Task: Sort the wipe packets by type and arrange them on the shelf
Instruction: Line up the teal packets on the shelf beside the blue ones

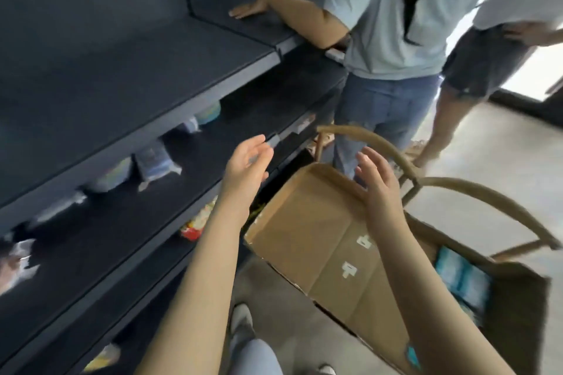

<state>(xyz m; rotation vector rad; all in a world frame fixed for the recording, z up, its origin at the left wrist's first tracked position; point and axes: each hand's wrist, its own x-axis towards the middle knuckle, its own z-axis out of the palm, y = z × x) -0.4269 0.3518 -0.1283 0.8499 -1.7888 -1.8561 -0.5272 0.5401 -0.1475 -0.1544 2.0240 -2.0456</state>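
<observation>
My left hand hovers open in front of the dark middle shelf, holding nothing. My right hand is open too, fingers spread above the upper flap of a cardboard box. Several wipe packets stand in a blurred row at the back of the middle shelf. Blue wipe packets lie in the box's open part at the right. The whole view is motion-blurred.
The top shelf is bare; a person in a light shirt rests a hand on it. A second person stands further right. The box sits on a wooden chair. Colourful packs lie on the lower shelf.
</observation>
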